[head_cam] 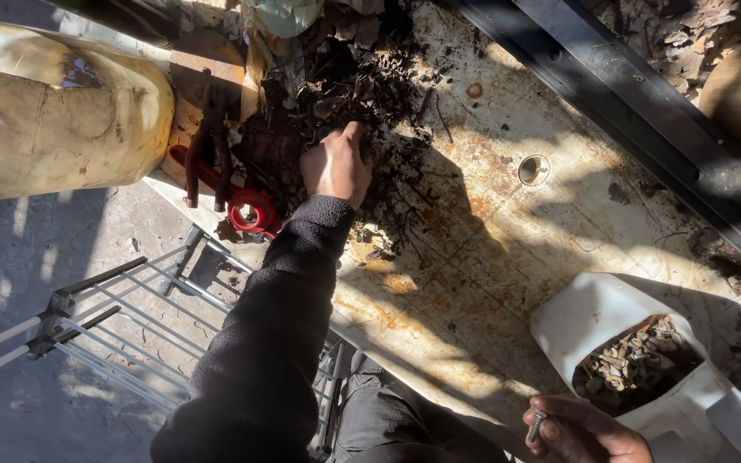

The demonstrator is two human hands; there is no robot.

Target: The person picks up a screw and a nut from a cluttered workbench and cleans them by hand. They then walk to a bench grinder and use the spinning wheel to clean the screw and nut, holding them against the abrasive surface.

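We are sorting through a heap of dark debris (362,94), dried leaves, dirt and scrap, piled at the far side of a rusty, stained metal worktop (473,257). Our left hand (336,165), in a black sleeve, is reaching into the heap with its fingers curled down among the scraps; we cannot tell whether it is gripping anything yet. Our right hand (581,429) is waiting low at the near edge, pinching a small rusty bolt (539,423) between thumb and fingertips. Just beside it sits a cut-open white plastic container (611,321), partly filled with rusty nuts and bolts (632,364).

By our judgement we are at the picking step: fishing fasteners out of the dirt while one is already in hand. The next move seems to call for feeling out a hard piece among the leaves, lifting it free of the loose dirt, and carrying it across the worktop. A red-handled tool (233,193) and a large yellowed plastic jug (53,111) are lying left of the heap.
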